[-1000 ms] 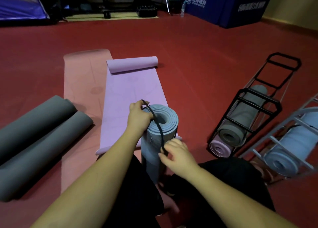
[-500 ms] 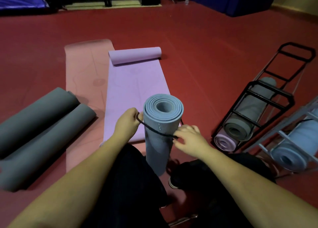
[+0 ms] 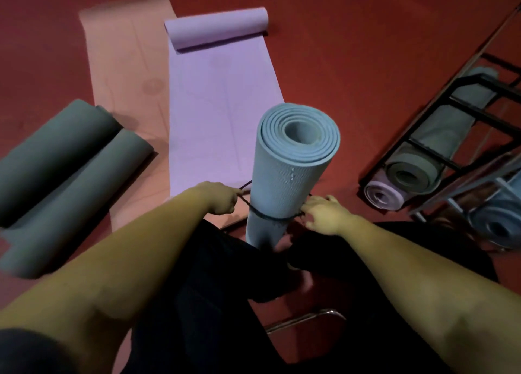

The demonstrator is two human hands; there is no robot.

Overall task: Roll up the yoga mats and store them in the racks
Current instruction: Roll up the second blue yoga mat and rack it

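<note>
Since the earlier frames the black cord (image 3: pixel 265 216) has slid from the top of the upright blue mat (image 3: pixel 290 170) to low on the roll, where it now circles it, and both hands have dropped with it.

From the head camera, the left hand (image 3: pixel 222 197) is curled round the cord's end on the roll's left side, a short tail of cord sticking out above the fist. The right hand (image 3: pixel 321 214) pinches the cord at the roll's right side with thumb and forefinger, the other fingers loosely spread. The mat stands on end on the red floor (image 3: pixel 352 63) between the person's dark-clad legs.

At the right edge, the black rack (image 3: pixel 476 97) lies tilted and holds two rolled mats, a grey one (image 3: pixel 414 173) and a lilac one (image 3: pixel 382 194) below it; a further roll higher in the rack is blurred. The pale rack (image 3: pixel 479 187) beside it holds a blue roll (image 3: pixel 499 224), cut off by the frame.

On the floor: two grey rolled mats (image 3: pixel 64 159) side by side at the left edge, one pink mat (image 3: pixel 124 71) lying flat, and one purple mat (image 3: pixel 220 105) flat on it, its far end partly rolled. Its near end is hidden behind the left arm. A metal bar (image 3: pixel 307 318) shows near the bottom; what it belongs to is unclear.
</note>
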